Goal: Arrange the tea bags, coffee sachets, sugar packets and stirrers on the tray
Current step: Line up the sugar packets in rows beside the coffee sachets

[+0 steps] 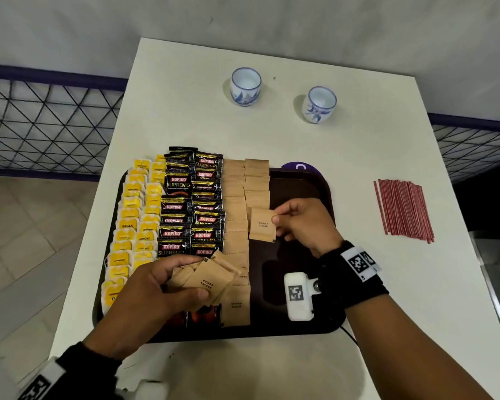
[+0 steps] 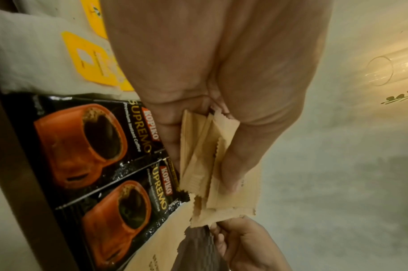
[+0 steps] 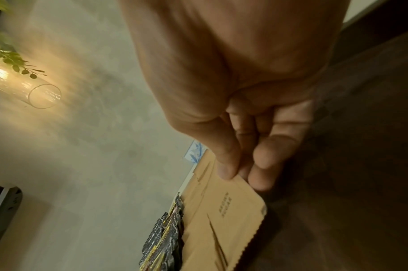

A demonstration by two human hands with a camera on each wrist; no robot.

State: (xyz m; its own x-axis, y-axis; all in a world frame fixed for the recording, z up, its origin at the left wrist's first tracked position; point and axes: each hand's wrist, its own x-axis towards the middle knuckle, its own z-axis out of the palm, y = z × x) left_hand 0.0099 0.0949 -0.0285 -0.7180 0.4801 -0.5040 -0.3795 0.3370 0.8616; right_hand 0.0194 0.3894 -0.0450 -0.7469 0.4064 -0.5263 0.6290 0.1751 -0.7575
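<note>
I see bare room on the right side of the tray. Two cups and red stirrers sit on the worktop past it.

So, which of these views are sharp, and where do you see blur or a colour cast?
Head view: evenly lit and sharp, the print on the sugar packet is legible. Left wrist view: warm cast, the coffee sachets are sharp, the background is hazy. Right wrist view: the right hand is blurred, with a dark right side.
</note>
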